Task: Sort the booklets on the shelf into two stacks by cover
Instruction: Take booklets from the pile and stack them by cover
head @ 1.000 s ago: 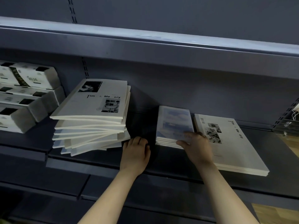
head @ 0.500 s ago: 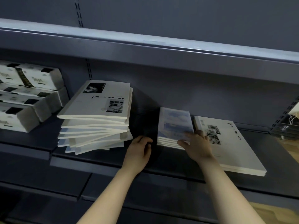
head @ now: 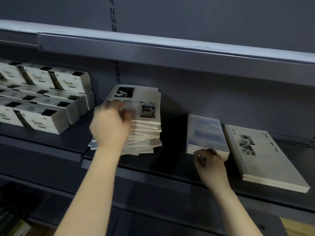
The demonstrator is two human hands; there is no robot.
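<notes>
The tall, messy stack of white paper booklets with black photos on top point(head: 144, 123) sits in the middle of the dark grey metal shelf point(head: 172, 160). To its right lies a small stack of pale blue booklets point(head: 204, 133); just beside that is a low, flat stack of white booklets point(head: 262, 155).

The left hand point(head: 110, 128) is over the left side of the tall stack, with bent fingers on the top cover; it is blurry, so I cannot tell if it grips a booklet. The right hand point(head: 211, 166) has curled fingers at the near edge of the blue stack; I cannot tell if it pinches anything.

Each booklet looks thin, light and bendy. The covers look smooth, so I think they slide easily over each other; the tall stack already fans out and could slip if pushed from the side. A good place to take hold is the near edge of the top booklet, thumb on top and fingers under; lift it flat so it does not flop or fold.

White cardboard boxes with dark bands point(head: 42, 103) are piled at the far left.
</notes>
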